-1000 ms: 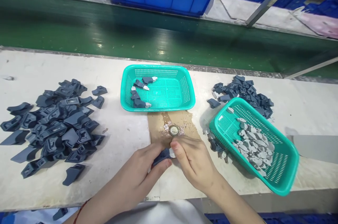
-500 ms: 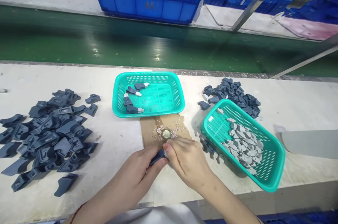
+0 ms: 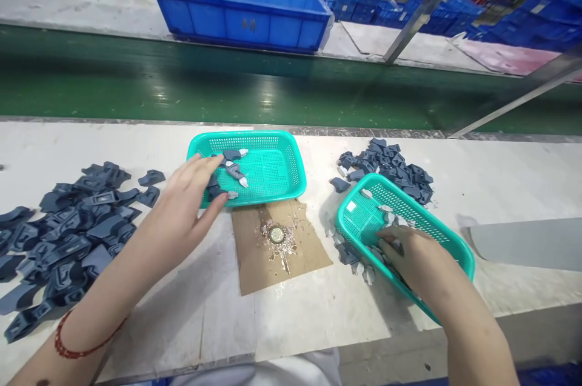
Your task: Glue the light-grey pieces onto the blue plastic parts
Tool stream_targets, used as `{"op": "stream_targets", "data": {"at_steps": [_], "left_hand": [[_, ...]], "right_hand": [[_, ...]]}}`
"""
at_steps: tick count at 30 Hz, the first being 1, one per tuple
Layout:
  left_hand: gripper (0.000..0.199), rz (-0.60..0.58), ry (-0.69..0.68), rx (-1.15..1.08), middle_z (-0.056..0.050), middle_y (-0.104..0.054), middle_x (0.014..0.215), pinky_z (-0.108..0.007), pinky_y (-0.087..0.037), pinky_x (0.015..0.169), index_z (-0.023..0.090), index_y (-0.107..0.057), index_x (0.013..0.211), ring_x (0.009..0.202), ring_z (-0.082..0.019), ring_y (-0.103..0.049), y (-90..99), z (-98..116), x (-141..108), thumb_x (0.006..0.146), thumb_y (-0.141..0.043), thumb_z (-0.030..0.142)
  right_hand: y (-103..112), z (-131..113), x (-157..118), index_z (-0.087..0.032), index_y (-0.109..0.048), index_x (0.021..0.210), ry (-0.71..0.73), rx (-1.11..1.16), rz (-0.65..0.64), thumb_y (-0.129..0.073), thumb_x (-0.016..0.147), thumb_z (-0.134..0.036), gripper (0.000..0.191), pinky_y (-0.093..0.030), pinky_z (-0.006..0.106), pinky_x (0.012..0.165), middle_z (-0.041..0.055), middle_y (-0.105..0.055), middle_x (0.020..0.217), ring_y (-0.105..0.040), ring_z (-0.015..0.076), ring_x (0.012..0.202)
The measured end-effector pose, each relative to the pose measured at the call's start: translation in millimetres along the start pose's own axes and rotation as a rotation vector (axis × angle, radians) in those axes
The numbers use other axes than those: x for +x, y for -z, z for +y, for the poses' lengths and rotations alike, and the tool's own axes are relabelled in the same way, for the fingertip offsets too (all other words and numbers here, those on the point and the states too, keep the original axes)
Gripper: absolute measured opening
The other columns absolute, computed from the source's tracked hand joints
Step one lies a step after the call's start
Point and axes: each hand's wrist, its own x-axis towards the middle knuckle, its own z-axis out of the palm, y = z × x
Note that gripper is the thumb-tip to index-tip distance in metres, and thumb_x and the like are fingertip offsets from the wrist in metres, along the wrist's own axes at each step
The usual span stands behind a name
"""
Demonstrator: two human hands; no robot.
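Observation:
My left hand (image 3: pixel 188 195) is over the left rim of a green basket (image 3: pixel 297 183), fingers stretched out and thumb apart, holding nothing. Beneath and beside its fingertips lie several dark grey-blue plastic parts with pale tips, one of them a dark part (image 3: pixel 234 171) in the middle of the group. My right hand (image 3: pixel 411 259) reaches down into a second green basket (image 3: pixel 345 214) of small pale grey pieces (image 3: pixel 386 216). Its fingers are curled together among the pieces, and what they grip is hidden.
Dark plastic parts (image 3: pixel 68 240) are heaped at the left, and a smaller dark heap (image 3: pixel 395 165) lies behind the right basket. Between the baskets, a round metal piece (image 3: pixel 277 234) sits on wet brown cardboard (image 3: pixel 254 274). Beyond runs a green belt (image 3: pixel 204 92), with a blue crate (image 3: pixel 240 22) behind.
My hands have parted from the dark part they held together over the cardboard. The left moved to the far basket and opened; the right moved into the basket of pale pieces.

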Motion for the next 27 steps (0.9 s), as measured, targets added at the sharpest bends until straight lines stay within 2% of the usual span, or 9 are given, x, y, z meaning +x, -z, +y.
{"op": "stream_targets", "data": {"at_steps": [5, 9, 12, 14, 17, 20, 23, 25, 27], "left_hand": [[0.043, 0.050, 0.165, 0.196, -0.020, -0.052, 0.150, -0.053, -0.030, 0.122, 0.012, -0.051, 0.139, 0.146, -0.036, -0.041, 19.4, -41, -31, 0.103, -0.044, 0.034], [0.044, -0.058, 0.229, 0.323, -0.022, -0.052, 0.149, -0.053, -0.031, 0.121, 0.010, -0.053, 0.136, 0.143, -0.039, -0.043, 23.1, -64, -52, 0.102, -0.047, 0.037], [0.050, -0.089, 0.218, 0.448, -0.022, -0.052, 0.150, -0.052, -0.033, 0.119, 0.008, -0.046, 0.142, 0.142, -0.040, -0.042, 19.3, -65, -55, 0.103, -0.043, 0.038], [0.048, -0.080, 0.208, 0.536, -0.022, -0.057, 0.144, -0.051, -0.039, 0.114, 0.007, -0.047, 0.140, 0.134, -0.039, -0.049, 16.6, -62, -51, 0.104, -0.039, 0.036], [0.045, -0.087, 0.193, 0.616, -0.026, -0.065, 0.130, -0.052, -0.046, 0.102, 0.003, -0.057, 0.131, 0.119, -0.041, -0.056, 15.0, -59, -43, 0.104, -0.034, 0.032], [0.045, -0.115, 0.176, 0.622, -0.026, -0.069, 0.118, -0.051, -0.047, 0.097, 0.002, -0.062, 0.123, 0.109, -0.041, -0.058, 17.0, -60, -37, 0.104, -0.033, 0.031], [0.042, -0.156, 0.149, 0.586, -0.021, -0.072, 0.116, -0.048, -0.047, 0.098, 0.004, -0.062, 0.125, 0.110, -0.039, -0.056, 19.5, -59, -33, 0.102, -0.036, 0.028], [0.044, -0.175, 0.128, 0.562, -0.018, -0.073, 0.117, -0.046, -0.047, 0.098, 0.004, -0.058, 0.133, 0.108, -0.037, -0.056, 19.3, -57, -32, 0.102, -0.034, 0.024], [0.047, -0.187, 0.115, 0.542, -0.016, -0.072, 0.116, -0.044, -0.047, 0.096, 0.006, -0.052, 0.141, 0.104, -0.035, -0.058, 17.5, -53, -33, 0.103, -0.031, 0.022]], "right_hand": [[-7, 3, 3, -0.023, -0.076, 0.080, 0.005, 0.042, 0.000, -0.055, 0.083, -0.026, 0.021, -0.048, 0.041, 0.058, 0.0126, -0.079, 0.081, -0.072, 0.0351, 0.074], [2, -1, 1, -0.029, -0.075, 0.086, 0.014, 0.304, 0.110, -0.057, 0.088, -0.047, 0.025, -0.050, 0.040, 0.060, 0.0117, -0.080, 0.095, -0.073, 0.0334, 0.081], [13, -14, 0, -0.030, -0.076, 0.090, -0.066, 0.448, 0.120, -0.060, 0.086, -0.058, 0.032, -0.048, 0.039, 0.056, 0.0118, -0.079, 0.104, -0.072, 0.0304, 0.078], [19, -26, 0, -0.028, -0.075, 0.087, -0.103, 0.551, 0.149, -0.062, 0.084, -0.061, 0.035, -0.050, 0.038, 0.057, 0.0119, -0.079, 0.103, -0.071, 0.0300, 0.077], [22, -46, 0, -0.028, -0.074, 0.083, -0.114, 0.863, 0.187, -0.069, 0.085, -0.056, 0.028, -0.052, 0.035, 0.058, 0.0095, -0.075, 0.087, -0.067, 0.0237, 0.067], [19, -65, 0, -0.027, -0.074, 0.086, -0.084, 1.202, 0.194, -0.074, 0.085, -0.049, 0.022, -0.047, 0.030, 0.048, 0.0025, -0.064, 0.065, -0.056, 0.0169, 0.053], [11, -83, 0, -0.025, -0.072, 0.079, -0.064, 1.368, 0.150, -0.076, 0.085, -0.048, 0.024, -0.040, 0.026, 0.042, -0.0008, -0.059, 0.058, -0.051, 0.0144, 0.048], [7, -93, 1, -0.024, -0.071, 0.073, -0.067, 1.399, 0.093, -0.075, 0.086, -0.050, 0.030, -0.039, 0.025, 0.041, 0.0001, -0.060, 0.058, -0.050, 0.0129, 0.047], [5, -103, 3, -0.022, -0.074, 0.075, -0.059, 1.404, 0.017, -0.074, 0.086, -0.052, 0.031, -0.040, 0.024, 0.041, 0.0012, -0.062, 0.059, -0.051, 0.0125, 0.047]]}}
